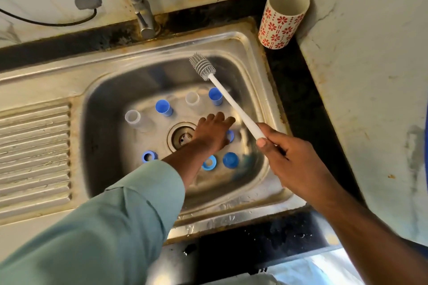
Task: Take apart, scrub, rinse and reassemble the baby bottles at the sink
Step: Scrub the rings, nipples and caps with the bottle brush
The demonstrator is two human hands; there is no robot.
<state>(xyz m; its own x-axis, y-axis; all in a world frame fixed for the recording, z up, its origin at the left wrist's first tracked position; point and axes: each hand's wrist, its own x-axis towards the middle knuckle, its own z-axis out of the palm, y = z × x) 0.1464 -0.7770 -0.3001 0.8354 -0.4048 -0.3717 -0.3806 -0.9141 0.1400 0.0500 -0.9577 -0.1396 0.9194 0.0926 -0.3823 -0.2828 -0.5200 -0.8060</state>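
Right grip (pixel 281 146) curled round the brush (pixel 228 97) handle; left grip (pixel 214 131) spread loosely, empty, mid sink (pixel 259 90).

Steel sink (pixel 231 215) – bottles (pixel 133 118), collars (pixel 148 156) in basin; cup (pixel 283 18) on counter (pixel 289 76).

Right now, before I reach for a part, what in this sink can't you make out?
- Head view: left hand hides its fingertips' target and most of a blue ring.
- Drain: partly behind the hand.
- Tap: spout cut off by the top edge.
- Blue smear beside the cap: blurred.
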